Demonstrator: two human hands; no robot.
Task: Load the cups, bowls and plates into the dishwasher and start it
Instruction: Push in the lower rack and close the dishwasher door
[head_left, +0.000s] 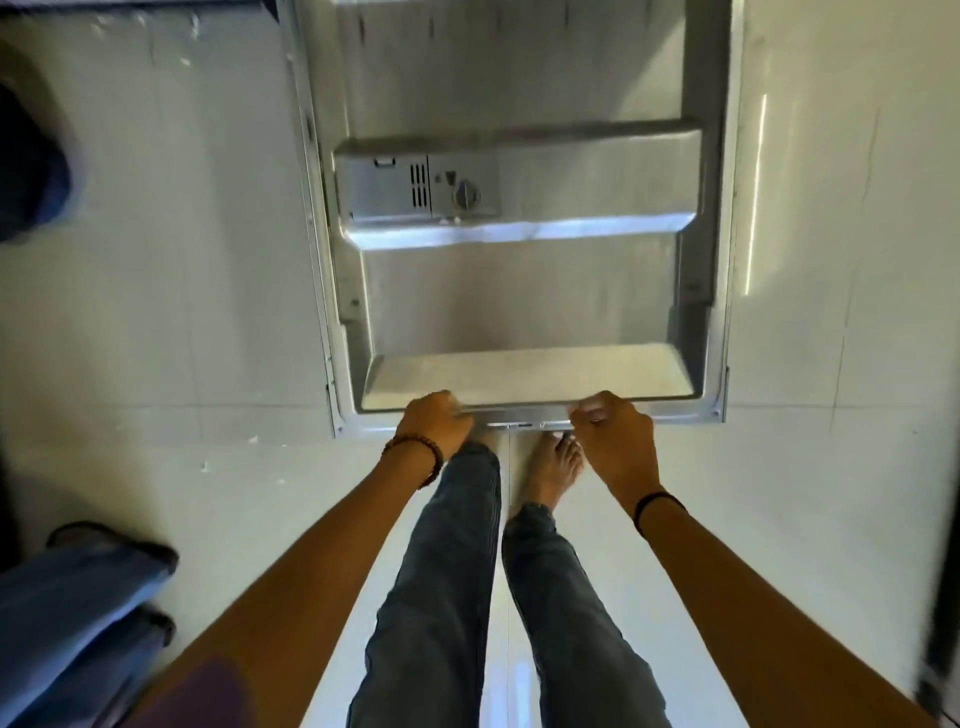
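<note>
The dishwasher door (524, 312) hangs open over the pale tiled floor (156, 312), its steel inner face turned up towards the camera. The picture is blurred, so the door's exact tilt is hard to judge. The detergent dispenser (415, 189) sits on the left of a raised band across the door.

Both hands grip the door's near edge. The left hand (434, 421), with a beaded bracelet (415, 457) at its wrist, curls its fingers over the rim left of centre. The right hand (615, 436), with a black band (657, 506) at its wrist, grips the rim just right of centre.

Below the edge stand the person's jeans-clad legs (447, 571) and one bare foot (553, 473).
</note>
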